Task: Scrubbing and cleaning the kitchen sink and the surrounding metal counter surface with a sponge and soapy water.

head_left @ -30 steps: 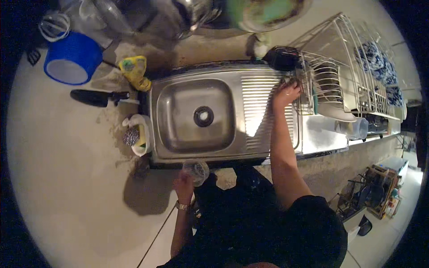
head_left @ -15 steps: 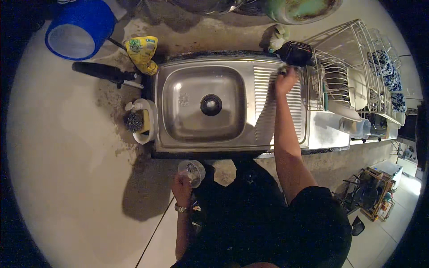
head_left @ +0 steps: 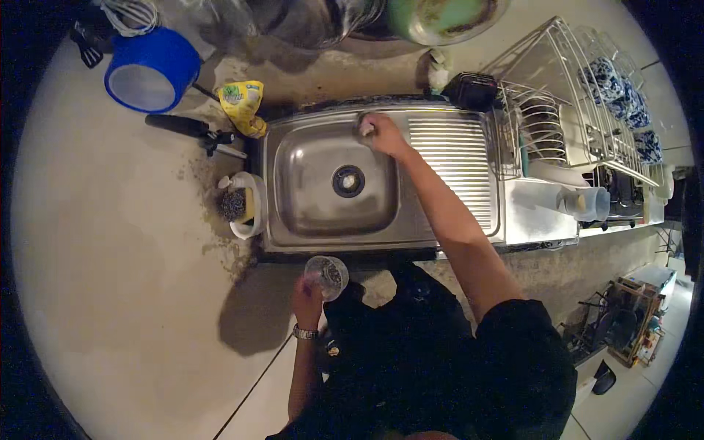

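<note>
A stainless steel sink (head_left: pixel 293 213) with a round black-and-metal drain (head_left: pixel 348 181) lies in front of me. My right hand (head_left: pixel 383 133) is closed over the basin's far right rim. A small greyish thing shows at its fingers, too blurred to name. To its right runs the ribbed drainboard (head_left: pixel 455 158). Below the sink's near edge, my left hand (head_left: pixel 308 297) grips a clear plastic bowl (head_left: pixel 330 277) by its side, and the inside looks speckled. That wrist wears a metal watch.
Left of the basin stand a white caddy (head_left: pixel 249 227) with a dark scrubber (head_left: pixel 232 204), a black-handled tool (head_left: pixel 180 126) and a yellow pouch (head_left: pixel 242 106). A blue container (head_left: pixel 183 62) is farther back. A wire dish rack (head_left: pixel 587 103) fills the right side, beside clear plastic cups (head_left: pixel 590 203).
My right hand has moved left from the drainboard's far right to the basin's far right rim. My left hand still holds the bowl low in front of the sink. The view has shifted slightly.
</note>
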`<state>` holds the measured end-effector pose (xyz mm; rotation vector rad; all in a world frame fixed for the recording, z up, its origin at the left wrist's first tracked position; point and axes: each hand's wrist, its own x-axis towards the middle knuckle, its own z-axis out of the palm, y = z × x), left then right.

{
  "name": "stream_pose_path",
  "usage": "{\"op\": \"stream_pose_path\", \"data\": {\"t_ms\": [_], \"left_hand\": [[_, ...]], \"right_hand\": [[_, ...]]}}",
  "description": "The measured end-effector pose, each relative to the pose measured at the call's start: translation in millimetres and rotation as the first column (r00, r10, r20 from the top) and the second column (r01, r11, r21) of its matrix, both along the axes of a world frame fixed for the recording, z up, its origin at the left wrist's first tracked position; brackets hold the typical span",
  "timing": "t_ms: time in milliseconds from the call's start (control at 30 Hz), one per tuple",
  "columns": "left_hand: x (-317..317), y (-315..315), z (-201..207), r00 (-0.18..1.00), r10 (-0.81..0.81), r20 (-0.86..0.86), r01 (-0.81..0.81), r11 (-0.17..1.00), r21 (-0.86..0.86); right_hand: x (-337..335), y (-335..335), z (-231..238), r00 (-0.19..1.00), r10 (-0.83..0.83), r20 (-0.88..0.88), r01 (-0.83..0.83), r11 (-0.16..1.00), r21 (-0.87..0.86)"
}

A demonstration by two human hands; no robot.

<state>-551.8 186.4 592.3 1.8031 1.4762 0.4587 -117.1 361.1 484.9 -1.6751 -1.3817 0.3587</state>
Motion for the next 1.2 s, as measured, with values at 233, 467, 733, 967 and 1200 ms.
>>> {"op": "stream_pose_path", "data": {"t_ms": [233,467,733,967,1200], "left_hand": [[-29.9,-19.6,-23.1,0.988,0.154,0.011,-0.148,0.965,-0.218],[-51.1,-58.1,-4.0,0.939,0.339,0.054,-0.322,0.924,-0.205],[-26.5,-68.4,16.8,0.933,0.354,0.060,-0.342,0.926,-0.158],[-14.1,-46.5,4.9,0.977,0.210,0.039,-0.196,0.953,-0.230],[42.1,-7.9,34.4,1.000,0.019,-0.015,-0.019,0.999,-0.032]], "right_hand": [[44.6,-57.8,44.6,0.990,-0.140,0.015,0.128,0.941,0.313],[54.7,-82.3,-4.4,0.629,-0.634,0.449,0.682,0.728,0.073],[-73.6,43.5,-11.3,0.834,-0.284,0.473,0.366,0.926,-0.089],[-24.1,43.7,-28.7,0.414,0.514,0.751,-0.386,0.847,-0.367],[-12.1,-97.7,59.6,0.674,0.553,0.490,-0.141,0.747,-0.650]]}}
